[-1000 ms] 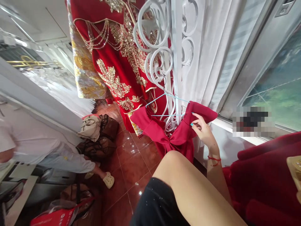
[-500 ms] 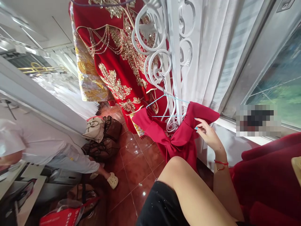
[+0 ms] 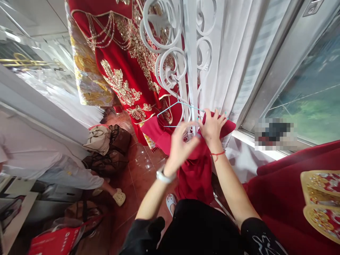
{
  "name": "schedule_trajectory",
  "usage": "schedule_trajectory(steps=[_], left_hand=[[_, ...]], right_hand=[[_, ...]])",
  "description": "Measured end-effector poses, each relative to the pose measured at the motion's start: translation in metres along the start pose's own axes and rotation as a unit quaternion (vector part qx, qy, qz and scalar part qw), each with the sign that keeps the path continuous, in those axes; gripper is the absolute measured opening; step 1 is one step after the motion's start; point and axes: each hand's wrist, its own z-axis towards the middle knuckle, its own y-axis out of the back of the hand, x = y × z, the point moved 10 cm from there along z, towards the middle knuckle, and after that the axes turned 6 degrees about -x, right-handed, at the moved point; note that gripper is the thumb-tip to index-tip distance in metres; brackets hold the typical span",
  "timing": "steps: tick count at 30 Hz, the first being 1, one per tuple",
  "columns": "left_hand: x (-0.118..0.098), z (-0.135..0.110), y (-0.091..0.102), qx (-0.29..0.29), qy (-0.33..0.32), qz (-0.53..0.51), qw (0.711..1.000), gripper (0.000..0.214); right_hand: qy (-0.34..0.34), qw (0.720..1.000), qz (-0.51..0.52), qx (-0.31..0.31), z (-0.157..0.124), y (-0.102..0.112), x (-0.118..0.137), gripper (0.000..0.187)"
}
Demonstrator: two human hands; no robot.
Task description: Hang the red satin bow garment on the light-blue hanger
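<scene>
A red dress [image 3: 195, 179] with a wide off-shoulder neckline hangs on a thin light-blue hanger [image 3: 168, 108], hooked to a white scrollwork metal stand [image 3: 193, 71]. My right hand [image 3: 212, 128] lies over the dress's right shoulder piece with its fingers spread. In front of the neckline is my left hand [image 3: 180, 146], blurred by motion, thumb and fingers apart in a curve with nothing visible between them. Whether it touches the cloth I cannot tell. Both hands hide part of the bodice.
Behind the stand hangs a red garment with gold embroidery [image 3: 119, 85]. Brown bags [image 3: 119, 140] sit on the tiled floor to the left, near a person in light clothes [image 3: 66, 170]. A window [image 3: 305, 88] and more red fabric [image 3: 273, 198] are at right.
My left hand has come into view in front of the dress. My right hand has moved left onto the shoulder piece, its fingers now spread. My raised knee is down.
</scene>
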Motion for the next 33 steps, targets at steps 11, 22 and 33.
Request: schedule_trajectory(steps=[11, 22, 33], left_hand=[[0.156, 0.033, 0.068, 0.057, 0.12, 0.212, 0.968, 0.042], [0.153, 0.029, 0.07, 0.052, 0.142, 0.222, 0.963, 0.061], [0.155, 0.042, 0.107, 0.032, 0.212, 0.266, 0.94, 0.044]], right_hand=[[0.054, 0.989, -0.042, 0.134, 0.03, -0.005, -0.011, 0.042], [0.036, 0.992, -0.056, 0.106, 0.042, -0.019, -0.018, 0.039], [0.047, 0.984, -0.055, 0.16, 0.081, -0.005, -0.041, 0.033]])
